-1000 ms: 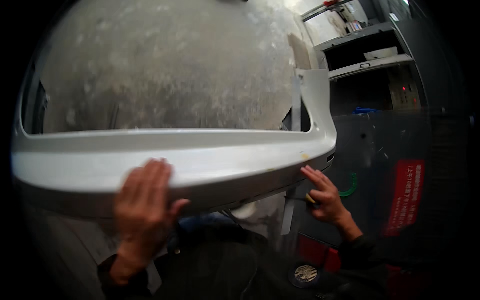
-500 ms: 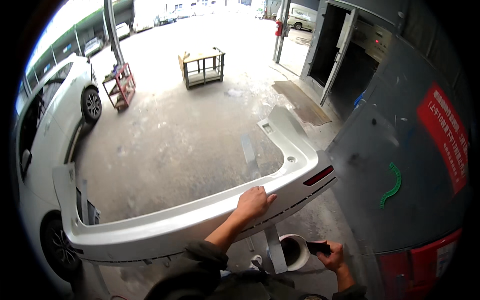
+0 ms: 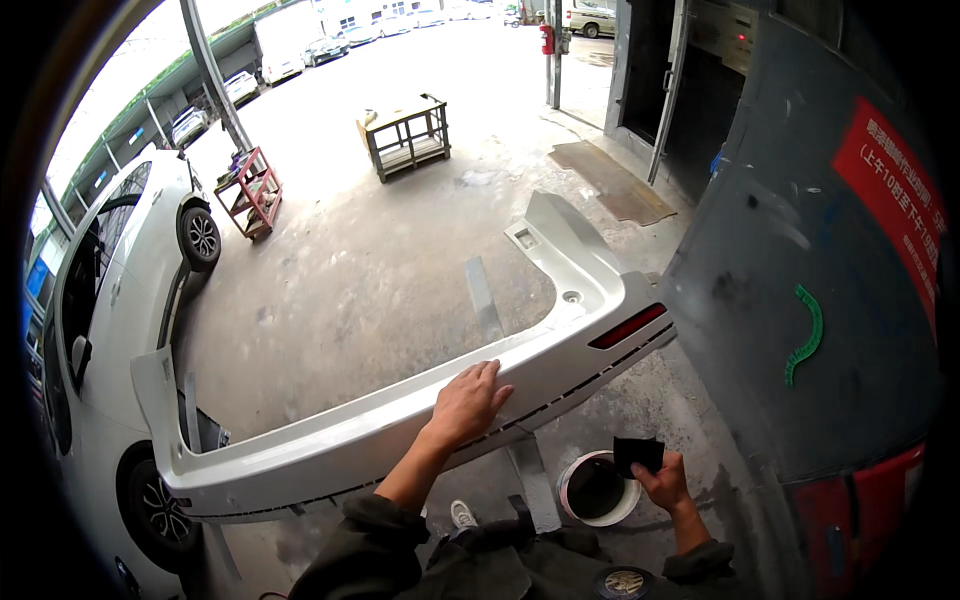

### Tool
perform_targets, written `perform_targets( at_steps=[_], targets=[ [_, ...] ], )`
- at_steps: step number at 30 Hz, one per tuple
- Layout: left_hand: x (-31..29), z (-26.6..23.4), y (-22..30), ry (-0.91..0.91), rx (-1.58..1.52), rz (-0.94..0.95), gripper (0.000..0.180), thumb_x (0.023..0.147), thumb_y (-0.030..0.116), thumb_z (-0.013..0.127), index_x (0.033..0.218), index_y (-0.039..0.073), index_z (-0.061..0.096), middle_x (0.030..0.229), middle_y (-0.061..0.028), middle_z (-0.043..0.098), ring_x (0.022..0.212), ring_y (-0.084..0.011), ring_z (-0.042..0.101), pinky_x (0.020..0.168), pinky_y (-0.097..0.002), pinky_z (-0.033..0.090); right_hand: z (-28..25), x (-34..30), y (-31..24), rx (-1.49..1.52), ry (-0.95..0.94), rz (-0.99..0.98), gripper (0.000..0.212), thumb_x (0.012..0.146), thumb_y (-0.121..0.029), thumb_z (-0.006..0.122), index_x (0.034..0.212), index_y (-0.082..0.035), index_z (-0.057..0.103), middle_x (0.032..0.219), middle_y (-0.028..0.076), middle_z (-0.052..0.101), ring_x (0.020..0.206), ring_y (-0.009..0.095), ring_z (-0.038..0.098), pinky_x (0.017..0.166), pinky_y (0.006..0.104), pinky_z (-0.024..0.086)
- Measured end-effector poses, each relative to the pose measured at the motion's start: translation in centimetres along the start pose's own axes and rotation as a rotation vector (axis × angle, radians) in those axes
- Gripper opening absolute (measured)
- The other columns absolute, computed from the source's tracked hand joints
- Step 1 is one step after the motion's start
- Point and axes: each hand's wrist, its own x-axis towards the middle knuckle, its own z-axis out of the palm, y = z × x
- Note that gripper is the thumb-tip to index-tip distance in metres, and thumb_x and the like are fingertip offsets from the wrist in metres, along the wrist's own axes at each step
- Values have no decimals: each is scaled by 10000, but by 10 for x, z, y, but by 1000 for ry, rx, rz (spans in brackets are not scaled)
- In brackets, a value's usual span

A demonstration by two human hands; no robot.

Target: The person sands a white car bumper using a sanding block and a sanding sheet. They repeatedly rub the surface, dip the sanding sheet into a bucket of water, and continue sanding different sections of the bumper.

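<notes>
A white car bumper [image 3: 330,440] with a red reflector at its right end spans the view in front of me, raised off the floor on grey supports. My left hand [image 3: 468,403] lies on its upper face, right of the middle, with fingers stretched out and holding nothing. To the lower right, my right hand [image 3: 665,484] pinches a small black sheet [image 3: 637,455] that looks like sandpaper. The sheet is above the edge of a white bucket [image 3: 632,503] with dark contents, which stands on the floor.
At left a white car [image 3: 125,300] is parked close to the bumper's end. Farther off are a red tool cart [image 3: 250,195] and a wooden-topped workbench [image 3: 407,135]. A grey wall [image 3: 745,350] rises at right, bearing a green curved strip [image 3: 808,335]. A flat brown board [image 3: 615,180] lies near the doorway.
The view has shifted. My left hand remains on the bumper, a little farther left in the picture. My right hand has raised and turned the black sheet, so its flat face now shows.
</notes>
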Motion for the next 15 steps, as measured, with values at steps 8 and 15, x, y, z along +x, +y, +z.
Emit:
perform_targets(
  at_steps=[8, 15],
  targets=[
    [-39, -19, -4, 47, 20, 16, 599, 1057, 409, 577, 1448, -42, 532, 1458, -243, 587, 1381, -361, 547, 1153, -430, 442, -5, 10, 27, 60, 36, 100, 174, 920, -76, 692, 1051, 25, 748, 927, 30, 767, 855, 114, 687, 800, 304, 556],
    [-9, -25, 0, -45, -97, -24, 561, 1061, 400, 570, 1383, -60, 561, 1386, -250, 621, 1311, -387, 586, 1092, -448, 477, 3, 22, 18, 342, 186, 218, 130, 934, -85, 674, 1000, 16, 722, 927, -3, 724, 858, 94, 651, 808, 268, 522]
  ],
)
